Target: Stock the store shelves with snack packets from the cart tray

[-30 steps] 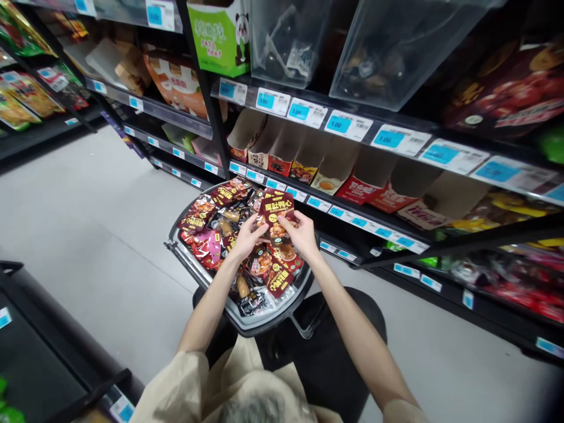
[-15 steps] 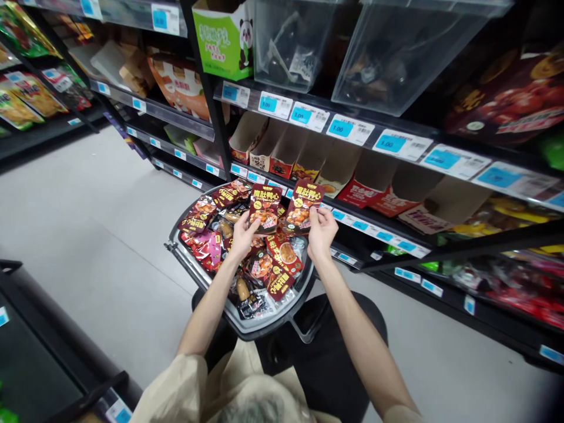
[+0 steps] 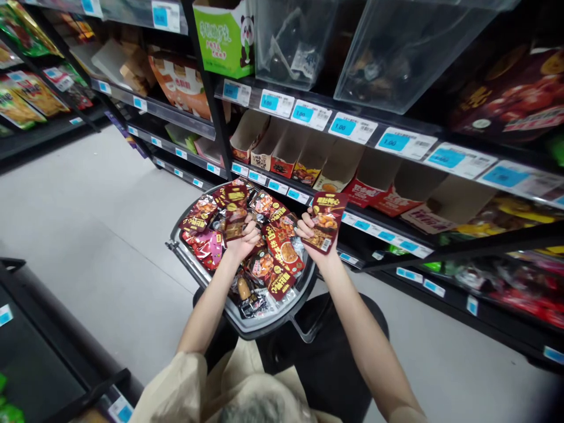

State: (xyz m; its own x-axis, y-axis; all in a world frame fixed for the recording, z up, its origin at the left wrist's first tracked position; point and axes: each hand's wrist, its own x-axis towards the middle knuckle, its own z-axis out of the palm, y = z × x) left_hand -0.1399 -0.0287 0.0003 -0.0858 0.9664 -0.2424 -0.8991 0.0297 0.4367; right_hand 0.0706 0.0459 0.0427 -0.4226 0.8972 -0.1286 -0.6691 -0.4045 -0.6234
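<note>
Right hand [image 3: 314,238] fingers pinching one dark red snack packet [image 3: 325,220], beside the basket [image 3: 247,320], near the cardboard display boxes [image 3: 308,155]. Left hand [image 3: 242,241] closed on another packet [image 3: 235,211] over the basket. Better to keep packets upright, label outward, grip at the edge.

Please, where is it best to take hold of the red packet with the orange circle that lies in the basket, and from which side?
Probably at its upper short edge, coming from above: the red packet lies flat on other packets in the basket, its lower end tucked among them, between left hand and right hand.
</note>
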